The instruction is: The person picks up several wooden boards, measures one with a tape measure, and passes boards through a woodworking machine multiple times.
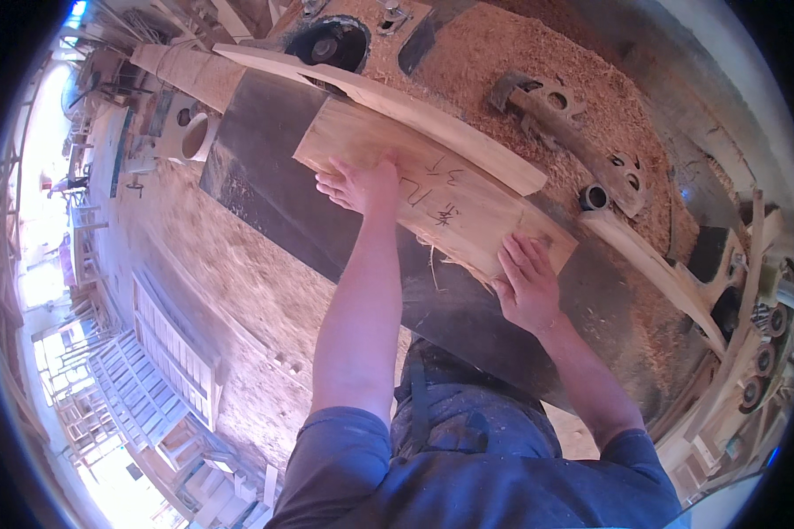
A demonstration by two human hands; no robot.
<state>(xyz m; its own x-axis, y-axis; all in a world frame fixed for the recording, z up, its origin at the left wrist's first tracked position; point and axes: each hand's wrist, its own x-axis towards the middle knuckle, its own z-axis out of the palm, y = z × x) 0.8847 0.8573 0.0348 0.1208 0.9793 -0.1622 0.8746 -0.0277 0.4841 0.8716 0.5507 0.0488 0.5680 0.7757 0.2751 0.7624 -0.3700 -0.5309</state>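
A pale wooden board (432,196) with dark handwritten marks lies on a dark, flat machine table (265,132). Its far long edge runs along a light wooden fence (397,104). My left hand (362,183) holds the board near its left end, thumb on the top face and fingers reaching over the near edge. Toward the right end, my right hand (529,282) grips the board, fingers on top and thumb by the near edge. The undersides of both hands are hidden. A few wood slivers (436,264) hang at the board's near edge.
Behind the fence, shavings (520,53) cover the machine around a dark round opening (331,46) and a dusty metal bracket (556,110). A curved wooden strip (653,264) lies at right. Slatted wooden frames (141,379) stand on the dusty floor at left.
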